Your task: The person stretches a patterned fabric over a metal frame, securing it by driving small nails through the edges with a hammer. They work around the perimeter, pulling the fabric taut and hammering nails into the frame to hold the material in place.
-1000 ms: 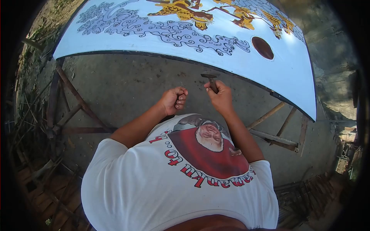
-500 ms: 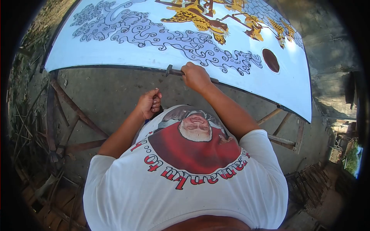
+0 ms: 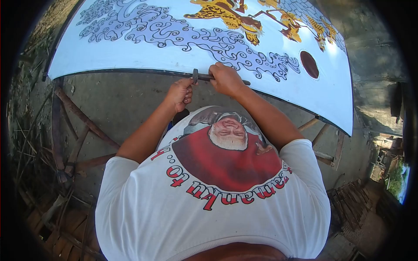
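A hammer (image 3: 195, 76) is in my right hand (image 3: 227, 81), gripped around its handle near the front edge of a white painted panel (image 3: 113, 61). Its head points left, while the handle's end sticks out to the right of my fist. My left hand (image 3: 179, 95) is closed in a pinch just left of the hammer head, close to the panel's edge. Whatever its fingertips hold, if anything, is too small to make out. Swirling lilac shapes (image 3: 217, 43) and yellow-brown figures (image 3: 226, 17) cover part of the panel.
Wooden legs and braces (image 3: 89, 126) hold up the panel's left side, with more braces (image 3: 322, 130) at the right. Dry sticks (image 3: 32, 135) lie at the far left. Stacked wood pieces (image 3: 350, 204) rest on the ground at lower right.
My left hand has moved up and right, from below the panel edge to beside the hammer head. The hammer and my right hand have shifted slightly to the right.
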The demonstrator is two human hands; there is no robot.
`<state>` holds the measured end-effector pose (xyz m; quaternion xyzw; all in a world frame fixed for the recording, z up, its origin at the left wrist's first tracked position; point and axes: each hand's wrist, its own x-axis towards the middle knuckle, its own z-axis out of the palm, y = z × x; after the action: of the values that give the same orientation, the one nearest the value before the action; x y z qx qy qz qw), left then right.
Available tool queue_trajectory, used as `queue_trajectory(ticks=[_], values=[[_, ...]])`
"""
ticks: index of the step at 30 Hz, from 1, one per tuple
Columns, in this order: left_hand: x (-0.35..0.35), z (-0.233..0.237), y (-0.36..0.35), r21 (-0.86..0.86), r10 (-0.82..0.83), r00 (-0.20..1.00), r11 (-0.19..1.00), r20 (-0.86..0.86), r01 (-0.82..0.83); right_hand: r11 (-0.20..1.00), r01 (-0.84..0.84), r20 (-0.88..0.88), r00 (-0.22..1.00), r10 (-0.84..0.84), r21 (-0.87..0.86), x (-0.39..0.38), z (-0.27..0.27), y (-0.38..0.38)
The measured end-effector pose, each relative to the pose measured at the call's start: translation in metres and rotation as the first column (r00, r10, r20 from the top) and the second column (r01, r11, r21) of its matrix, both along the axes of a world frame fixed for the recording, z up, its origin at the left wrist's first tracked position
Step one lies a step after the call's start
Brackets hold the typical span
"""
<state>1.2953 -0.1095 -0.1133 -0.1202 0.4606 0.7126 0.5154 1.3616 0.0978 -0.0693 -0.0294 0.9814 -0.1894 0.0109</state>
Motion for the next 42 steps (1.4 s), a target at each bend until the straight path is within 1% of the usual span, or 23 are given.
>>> queue_trajectory(ticks=[1, 2, 4, 5, 7, 8, 10, 14, 16, 20, 22, 23, 25, 26, 28, 29, 31, 35, 37, 38, 40, 41, 42], values=[[-0.001, -0.001, 0.003, 0.001, 0.034, 0.997, 0.999, -0.065, -0.034, 0.997, 0.027, 0.004, 1.0, -0.026, -0.073, 0.0, -0.002, 0.002], [-0.001, -0.002, 0.005, -0.003, 0.039, 0.998, 0.999, -0.057, -0.039, 0.997, 0.022, 0.012, 1.0, -0.021, -0.076, 0.002, -0.002, 0.002], [-0.004, -0.002, 0.008, -0.019, 0.133, 0.988, 0.991, -0.083, -0.135, 0.993, 0.03, 0.024, 0.999, -0.027, -0.118, 0.0, 0.0, 0.003], [-0.003, 0.0, 0.01, -0.02, 0.133, 0.988, 0.991, -0.085, -0.135, 0.992, 0.03, 0.023, 0.999, -0.028, -0.119, 0.0, -0.003, 0.003], [0.001, 0.006, 0.015, -0.103, 0.253, 0.965, 0.96, -0.071, -0.259, 0.991, 0.025, 0.018, 1.0, -0.023, -0.133, 0.0, -0.008, 0.004], [0.001, 0.007, 0.015, -0.104, 0.253, 0.965, 0.96, -0.069, -0.259, 0.991, 0.026, 0.019, 1.0, -0.023, -0.134, -0.001, -0.008, 0.004], [-0.001, 0.007, 0.016, -0.118, 0.366, 0.926, 0.92, -0.088, -0.375, 0.993, 0.025, 0.026, 0.999, -0.022, -0.116, 0.0, -0.011, 0.004], [-0.008, 0.009, 0.017, -0.16, 0.355, 0.931, 0.917, -0.087, -0.364, 0.994, 0.022, 0.029, 0.999, -0.019, -0.109, 0.0, -0.008, 0.003], [-0.011, 0.004, 0.018, -0.193, 0.34, 0.931, 0.912, -0.133, -0.361, 0.993, 0.026, 0.038, 0.999, -0.021, -0.118, -0.001, -0.007, 0.003], [-0.011, 0.0, 0.022, -0.201, 0.392, 0.906, 0.886, -0.159, -0.419, 0.991, 0.017, 0.007, 1.0, -0.016, -0.135, -0.004, -0.005, 0.004], [-0.011, -0.005, 0.019, -0.141, 0.378, 0.904, 0.902, -0.202, -0.409, 0.969, 0.073, 0.037, 0.997, -0.067, -0.237, -0.01, -0.002, 0.003], [-0.01, -0.009, 0.017, -0.142, 0.38, 0.903, 0.901, -0.201, -0.41, 0.969, 0.072, 0.038, 0.997, -0.064, -0.237, -0.014, 0.003, 0.001], [-0.007, -0.017, 0.015, -0.156, 0.317, 0.872, 0.905, -0.372, -0.395, 0.876, 0.283, 0.24, 0.95, -0.2, -0.391, -0.025, 0.01, -0.005], [-0.007, -0.021, 0.013, -0.155, 0.316, 0.873, 0.906, -0.372, -0.394, 0.876, 0.284, 0.239, 0.95, -0.201, -0.391, -0.029, 0.01, -0.008], [-0.006, -0.029, 0.009, -0.191, 0.225, 0.86, 0.92, -0.458, -0.342, 0.801, 0.279, 0.242, 0.955, -0.172, -0.529, -0.038, 0.01, -0.014], [-0.005, -0.032, 0.008, -0.192, 0.222, 0.861, 0.921, -0.458, -0.339, 0.8, 0.282, 0.243, 0.954, -0.175, -0.53, -0.042, 0.006, -0.017], [-0.004, -0.037, 0.008, -0.225, 0.151, 0.795, 0.913, -0.587, -0.34, 0.816, 0.22, 0.207, 0.97, -0.126, -0.535, -0.051, -0.002, -0.02], [-0.003, -0.04, 0.006, -0.249, 0.132, 0.793, 0.907, -0.595, -0.338, 0.834, 0.201, 0.234, 0.968, -0.089, -0.513, -0.057, -0.006, -0.027], [-0.005, -0.042, 0.005, -0.227, 0.146, 0.825, 0.922, -0.546, -0.314, 0.912, 0.093, 0.104, 0.993, -0.055, -0.399, -0.059, -0.01, -0.03], [-0.007, -0.041, 0.005, -0.219, 0.147, 0.819, 0.924, -0.554, -0.313, 0.914, 0.091, 0.093, 0.994, -0.059, -0.395, -0.061, -0.007, -0.03], [-0.01, -0.038, 0.001, -0.18, 0.145, 0.903, 0.955, -0.403, -0.234, 0.925, 0.148, 0.212, 0.974, -0.076, -0.349, -0.063, -0.002, -0.032], [-0.012, -0.04, -0.001, -0.173, 0.143, 0.899, 0.957, -0.414, -0.232, 0.926, 0.148, 0.2, 0.976, -0.082, -0.346, -0.065, -0.002, -0.033], [-0.015, -0.044, -0.004, -0.071, 0.165, 0.94, 0.978, -0.3, -0.195, 0.935, 0.148, 0.221, 0.972, -0.077, -0.322, -0.067, -0.005, -0.033]])
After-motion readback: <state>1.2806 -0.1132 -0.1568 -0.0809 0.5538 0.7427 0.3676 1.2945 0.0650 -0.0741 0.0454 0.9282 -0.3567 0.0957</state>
